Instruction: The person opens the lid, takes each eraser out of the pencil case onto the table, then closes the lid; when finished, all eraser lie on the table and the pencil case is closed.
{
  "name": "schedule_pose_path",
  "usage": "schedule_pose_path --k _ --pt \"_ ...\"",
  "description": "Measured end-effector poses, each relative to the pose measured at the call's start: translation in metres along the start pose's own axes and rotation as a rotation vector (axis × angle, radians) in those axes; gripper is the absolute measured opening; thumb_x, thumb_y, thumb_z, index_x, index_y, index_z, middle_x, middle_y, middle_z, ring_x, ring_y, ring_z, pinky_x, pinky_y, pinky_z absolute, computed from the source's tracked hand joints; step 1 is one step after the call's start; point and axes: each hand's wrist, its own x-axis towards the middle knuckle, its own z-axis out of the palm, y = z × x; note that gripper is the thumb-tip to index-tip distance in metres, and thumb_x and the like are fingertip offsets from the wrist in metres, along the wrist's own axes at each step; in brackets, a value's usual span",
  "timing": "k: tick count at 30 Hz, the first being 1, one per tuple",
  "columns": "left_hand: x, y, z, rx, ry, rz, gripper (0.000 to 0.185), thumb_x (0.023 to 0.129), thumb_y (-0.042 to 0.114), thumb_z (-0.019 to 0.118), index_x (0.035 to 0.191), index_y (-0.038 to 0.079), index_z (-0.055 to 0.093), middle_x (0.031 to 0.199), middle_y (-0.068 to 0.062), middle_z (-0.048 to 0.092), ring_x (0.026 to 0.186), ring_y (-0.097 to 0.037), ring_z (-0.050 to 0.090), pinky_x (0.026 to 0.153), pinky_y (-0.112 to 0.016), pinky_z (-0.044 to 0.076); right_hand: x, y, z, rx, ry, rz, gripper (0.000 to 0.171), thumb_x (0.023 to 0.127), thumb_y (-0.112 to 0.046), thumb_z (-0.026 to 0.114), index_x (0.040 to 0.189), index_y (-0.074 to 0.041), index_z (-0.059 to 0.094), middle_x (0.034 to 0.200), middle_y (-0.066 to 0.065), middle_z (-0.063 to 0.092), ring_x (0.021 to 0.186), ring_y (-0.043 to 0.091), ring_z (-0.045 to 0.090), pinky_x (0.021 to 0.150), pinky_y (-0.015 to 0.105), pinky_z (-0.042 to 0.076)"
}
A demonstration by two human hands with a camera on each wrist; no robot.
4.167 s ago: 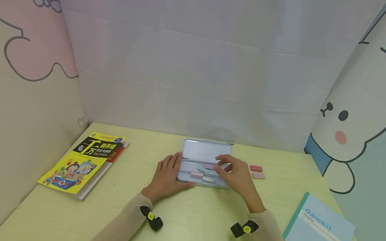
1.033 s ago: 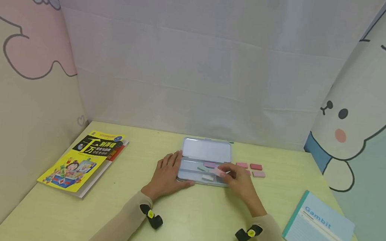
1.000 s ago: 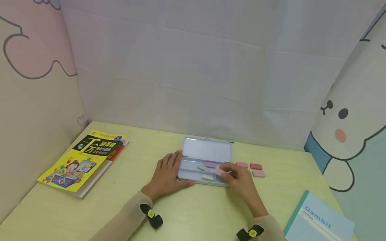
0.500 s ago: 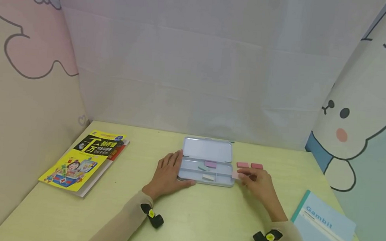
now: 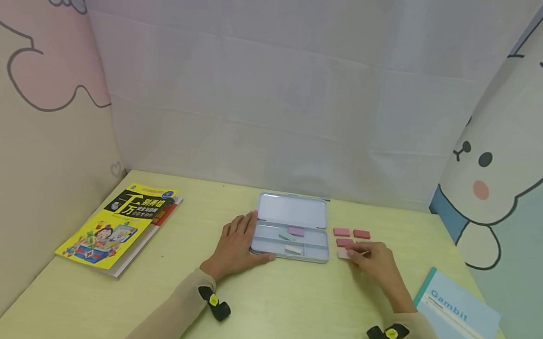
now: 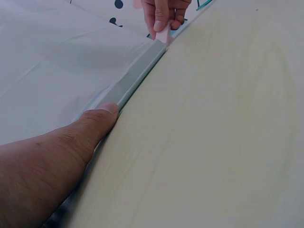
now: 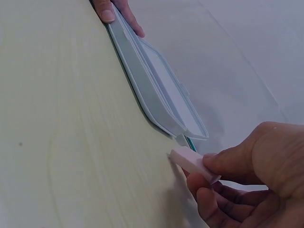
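Observation:
An open grey tin case (image 5: 289, 256) lies on the yellow-green table (image 5: 262, 305). A purple eraser (image 5: 296, 231), a green one (image 5: 287, 237) and a whitish one (image 5: 293, 249) lie in it. My left hand (image 5: 238, 238) rests flat against the case's left end, its thumb (image 6: 102, 118) along the front edge (image 6: 137, 71). My right hand (image 5: 353, 254) pinches a pale pink eraser (image 5: 343, 254) (image 7: 192, 161), low over the table just right of the case. Three darker pink erasers (image 5: 344, 242) lie behind it.
A yellow book (image 5: 118, 227) lies at the table's left. A light blue "Gambit" notebook (image 5: 454, 321) lies at the front right, close to my right forearm. Printed cloth walls close in the left, back and right sides.
My right hand lifted the pale pink eraser out of the case and carried it right, down beside the other pink erasers. The left hand stayed put.

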Motion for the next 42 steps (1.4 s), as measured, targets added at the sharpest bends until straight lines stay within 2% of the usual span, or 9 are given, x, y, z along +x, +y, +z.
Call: schedule_pose_path --k 4,8,14,20,26,32,42 --pt "0.001 0.001 -0.002 0.005 0.003 0.003 0.124 0.088 0.078 0.068 0.173 0.007 0.013 0.177 -0.018 0.027 0.162 -0.044 0.025 0.129 -0.064 0.023 0.002 0.002 0.0 0.047 -0.012 0.036 0.036 0.104 -0.019 0.072 0.129 0.006 0.074 0.098 0.014 0.077 0.077 0.016 0.06 0.062 0.025 0.048" --pt "0.001 0.002 -0.002 0.007 0.015 0.01 0.123 0.088 0.077 0.069 0.173 0.005 0.016 0.176 -0.019 0.029 0.16 -0.044 0.027 0.127 -0.064 0.026 0.005 0.006 0.001 0.039 0.007 0.023 0.032 0.103 -0.019 0.073 0.124 0.005 0.077 0.095 0.014 0.076 0.075 0.016 0.06 0.061 0.025 0.049" --pt "0.001 0.001 0.0 0.007 0.002 0.001 0.125 0.088 0.079 0.068 0.174 0.007 0.012 0.177 -0.017 0.027 0.161 -0.043 0.026 0.129 -0.063 0.023 0.006 0.01 0.005 -0.029 0.062 -0.003 0.028 0.101 -0.02 0.074 0.119 0.002 0.079 0.107 0.019 0.079 0.09 0.025 0.067 0.072 0.028 0.051" --pt "0.002 0.001 0.001 0.008 0.007 0.002 0.125 0.088 0.079 0.067 0.174 0.007 0.012 0.178 -0.017 0.027 0.162 -0.043 0.026 0.129 -0.063 0.023 0.002 0.012 0.011 -0.077 0.141 -0.052 0.02 0.1 -0.019 0.075 0.109 -0.003 0.081 0.102 0.016 0.081 0.091 0.027 0.073 0.077 0.034 0.054" --pt "0.003 0.0 0.003 0.015 0.0 -0.002 0.125 0.088 0.081 0.066 0.174 0.008 0.011 0.179 -0.016 0.025 0.163 -0.042 0.025 0.13 -0.063 0.022 -0.001 0.012 0.014 -0.109 0.215 -0.103 0.016 0.098 -0.015 0.076 0.106 -0.001 0.08 0.097 0.015 0.08 0.083 0.024 0.07 0.076 0.036 0.054" --pt "-0.001 0.0 0.001 0.012 0.001 -0.007 0.125 0.088 0.08 0.068 0.173 0.007 0.013 0.178 -0.016 0.025 0.162 -0.042 0.026 0.13 -0.063 0.023 -0.001 0.009 0.018 -0.126 0.218 -0.121 0.013 0.098 -0.012 0.075 0.101 0.0 0.079 0.096 0.015 0.08 0.084 0.026 0.073 0.075 0.038 0.056" --pt "0.0 0.001 0.0 -0.002 -0.009 -0.007 0.125 0.088 0.079 0.068 0.174 0.007 0.011 0.178 -0.017 0.025 0.163 -0.043 0.025 0.13 -0.063 0.022 -0.002 -0.002 0.019 -0.189 0.262 -0.178 0.014 0.096 -0.01 0.075 0.102 0.001 0.079 0.091 0.015 0.075 0.076 0.022 0.064 0.067 0.033 0.047"
